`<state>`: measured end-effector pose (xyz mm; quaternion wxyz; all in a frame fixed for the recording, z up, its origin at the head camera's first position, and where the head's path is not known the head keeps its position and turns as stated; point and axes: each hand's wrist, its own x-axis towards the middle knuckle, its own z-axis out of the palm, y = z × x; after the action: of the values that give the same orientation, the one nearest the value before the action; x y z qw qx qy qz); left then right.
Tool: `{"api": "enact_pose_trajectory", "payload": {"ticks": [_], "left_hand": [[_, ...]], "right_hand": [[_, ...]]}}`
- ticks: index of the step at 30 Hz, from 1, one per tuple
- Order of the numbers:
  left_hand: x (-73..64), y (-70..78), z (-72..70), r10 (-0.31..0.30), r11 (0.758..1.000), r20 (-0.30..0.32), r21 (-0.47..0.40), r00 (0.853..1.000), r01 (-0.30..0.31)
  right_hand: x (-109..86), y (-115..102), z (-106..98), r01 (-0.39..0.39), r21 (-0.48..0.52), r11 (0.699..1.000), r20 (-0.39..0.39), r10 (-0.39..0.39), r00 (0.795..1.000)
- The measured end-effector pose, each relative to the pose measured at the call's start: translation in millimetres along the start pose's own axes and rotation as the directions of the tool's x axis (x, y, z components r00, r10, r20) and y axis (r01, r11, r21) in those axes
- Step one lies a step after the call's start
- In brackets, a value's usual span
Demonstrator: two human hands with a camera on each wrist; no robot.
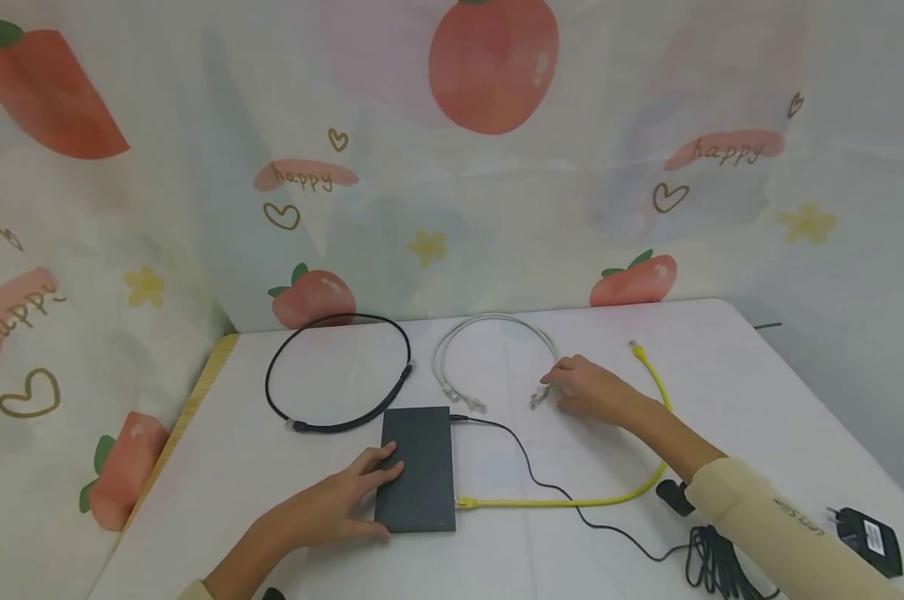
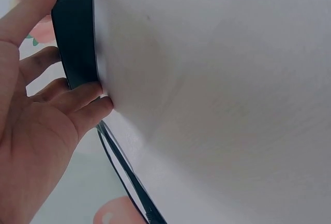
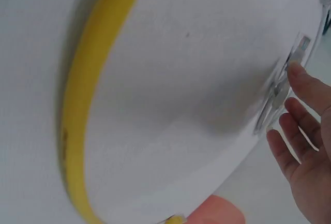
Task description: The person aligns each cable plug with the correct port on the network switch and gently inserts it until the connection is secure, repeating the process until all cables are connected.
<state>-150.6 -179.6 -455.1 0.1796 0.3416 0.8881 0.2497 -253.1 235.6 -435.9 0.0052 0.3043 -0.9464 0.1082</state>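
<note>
Against spread, unclenched fingers of left hand (image 1: 342,503): black box (image 1: 416,475), touched at left edge. At fingertips of right hand (image 1: 590,392), thumb and fingers parted, no closed pinch seen: plugs (image 1: 538,398) of pale cable (image 1: 496,316). Best: pinch plugs, not cable; left fingers light, box steady; avoid snagging yellow cable (image 1: 526,503), right of right fingers.

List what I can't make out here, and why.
Head view: print on the adapter is too small to read.
Head view: the right forearm hides part of the yellow cable.
Left wrist view: the top edge cuts off part of the box.
Right wrist view: the thumb covers part of the white cable.
</note>
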Motion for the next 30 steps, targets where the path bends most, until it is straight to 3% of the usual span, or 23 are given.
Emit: {"api": "enact_pose_trajectory", "payload": {"ticks": [5, 12, 14, 18, 22, 26, 30], "left_hand": [[-0.5, 2.1, -2.5, -0.011, 1.0, 0.001, -0.006, 1.0, 0.011], [0.2, 2.0, -1.6, 0.003, 1.0, -0.014, -0.017, 1.0, -0.003], [0.4, 1.7, -0.9, 0.006, 1.0, -0.016, -0.016, 1.0, -0.006], [-0.2, 1.9, -0.9, 0.005, 1.0, -0.018, -0.011, 1.0, -0.005], [-1.0, 2.0, -1.3, -0.003, 1.0, -0.02, -0.017, 1.0, 0.002], [-0.9, 2.1, -0.4, -0.011, 1.0, -0.017, -0.026, 1.0, 0.011], [-1.3, 2.6, -0.1, -0.018, 0.999, -0.017, -0.032, 1.0, 0.017]], "right_hand": [[-1.3, 10.6, -0.3, 0.018, -0.016, 1.0, 0.02, -0.017, 1.0], [4.0, 19.6, 7.9, 0.121, -0.141, 0.983, -0.069, -0.132, 0.989], [4.7, 21.0, 8.0, 0.129, -0.108, 0.986, -0.092, -0.139, 0.986], [7.0, 23.6, 7.1, 0.114, 0.057, 0.992, -0.183, -0.102, 0.978], [11.9, 27.2, 4.6, 0.174, 0.162, 0.971, -0.364, -0.105, 0.925], [17.1, 30.5, 2.4, 0.216, 0.139, 0.966, -0.496, -0.121, 0.86], [20.0, 29.9, 0.7, 0.181, 0.121, 0.976, -0.58, -0.078, 0.811]]}}
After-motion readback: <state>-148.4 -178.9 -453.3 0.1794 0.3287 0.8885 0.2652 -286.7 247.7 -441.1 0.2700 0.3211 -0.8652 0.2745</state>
